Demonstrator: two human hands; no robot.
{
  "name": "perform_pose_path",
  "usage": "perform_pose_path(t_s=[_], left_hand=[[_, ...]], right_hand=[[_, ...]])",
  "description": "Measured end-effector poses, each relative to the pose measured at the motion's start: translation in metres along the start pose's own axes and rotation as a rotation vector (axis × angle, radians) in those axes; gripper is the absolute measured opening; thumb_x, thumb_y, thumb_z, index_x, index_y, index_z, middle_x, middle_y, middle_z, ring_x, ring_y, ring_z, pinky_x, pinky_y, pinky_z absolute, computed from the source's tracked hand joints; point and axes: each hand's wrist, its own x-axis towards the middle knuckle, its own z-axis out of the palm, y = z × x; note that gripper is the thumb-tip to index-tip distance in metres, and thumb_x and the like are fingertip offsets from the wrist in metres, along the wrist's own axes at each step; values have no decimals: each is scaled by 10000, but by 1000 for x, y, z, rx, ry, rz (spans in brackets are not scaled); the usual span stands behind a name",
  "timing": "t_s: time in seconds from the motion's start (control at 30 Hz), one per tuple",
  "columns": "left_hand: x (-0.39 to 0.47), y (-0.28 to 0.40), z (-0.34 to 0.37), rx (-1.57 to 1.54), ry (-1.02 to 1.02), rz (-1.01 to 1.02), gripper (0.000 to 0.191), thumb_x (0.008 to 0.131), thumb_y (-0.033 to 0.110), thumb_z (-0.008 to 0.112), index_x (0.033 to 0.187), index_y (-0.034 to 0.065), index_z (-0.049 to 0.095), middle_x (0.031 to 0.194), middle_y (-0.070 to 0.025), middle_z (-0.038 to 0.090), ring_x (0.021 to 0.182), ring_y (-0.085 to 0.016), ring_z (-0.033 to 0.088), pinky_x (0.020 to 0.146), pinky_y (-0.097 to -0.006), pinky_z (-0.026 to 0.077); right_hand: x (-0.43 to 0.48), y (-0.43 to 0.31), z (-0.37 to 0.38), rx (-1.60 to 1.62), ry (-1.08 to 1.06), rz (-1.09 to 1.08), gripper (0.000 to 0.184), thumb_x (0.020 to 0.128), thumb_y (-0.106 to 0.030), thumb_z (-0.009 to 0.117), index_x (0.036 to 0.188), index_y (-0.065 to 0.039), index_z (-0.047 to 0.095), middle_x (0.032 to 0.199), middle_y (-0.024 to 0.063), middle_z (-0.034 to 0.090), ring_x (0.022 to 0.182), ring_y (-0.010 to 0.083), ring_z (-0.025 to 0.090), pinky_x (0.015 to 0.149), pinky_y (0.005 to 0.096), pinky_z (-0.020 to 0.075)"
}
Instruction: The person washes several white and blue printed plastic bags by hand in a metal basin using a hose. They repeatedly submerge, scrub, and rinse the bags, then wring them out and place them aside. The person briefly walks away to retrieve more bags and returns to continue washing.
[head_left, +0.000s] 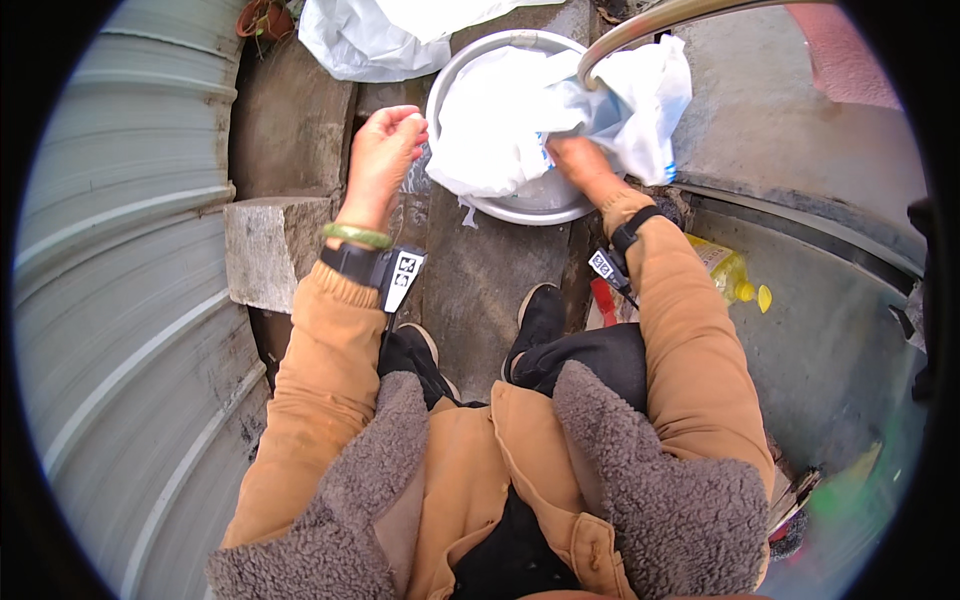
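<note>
A round metal basin (551, 217) sits on the ground before me, with white plastic (491, 112) heaped in it and some water near its front. A white plastic bag with blue print (652, 112) spreads over the basin's right rim. My right hand (581, 161) reaches into the basin and grips the bag; its fingertips are partly hidden. Just outside the left rim, my left hand (386, 146) is raised with fingers curled together, and nothing shows in it. A beige hose (622, 34) arches in from the upper right, its end against the bag.
More white plastic sheeting (375, 45) lies behind the basin. A stone block (259, 251) and a corrugated metal wall (127, 247) bound the left. To the right are a yellow plastic bottle (720, 266), a red-handled object (602, 300) and a grey slab (787, 165).
</note>
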Motion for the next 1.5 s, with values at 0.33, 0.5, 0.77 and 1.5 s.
perform_pose_path(t_s=[0.33,0.5,0.77,1.5], left_hand=[[-12,-80,57,1113,-291,359,656,866,342,675,1447,157,432,1546,-214,296,1427,-428,268,1122,-605,252],[-11,-94,73,1234,-241,384,727,886,408,639,1514,238,316,1575,-201,238,1445,-487,162,1086,-726,169],[20,-107,87,1333,-183,380,694,840,429,675,1467,339,394,1576,-266,167,1444,-525,89,1111,-698,112],[86,-131,100,1252,-611,-236,335,894,151,508,1161,48,681,1224,-176,647,1137,-333,628,977,-442,474]], right_hand=[[-58,-44,-112,-687,838,-66,571,768,-306,761,1281,-179,545,1342,170,444,1035,373,550,818,443,511],[-51,-19,-120,-104,599,266,1100,629,-476,858,1521,-179,288,1463,314,311,1130,526,510,946,457,463],[-4,-9,-61,-17,252,-33,854,803,-617,654,1479,-162,398,1438,303,377,1121,479,574,929,465,513],[76,-16,25,-302,-287,295,726,856,-310,597,1513,-149,334,1400,246,486,1324,369,439,1096,488,330]])
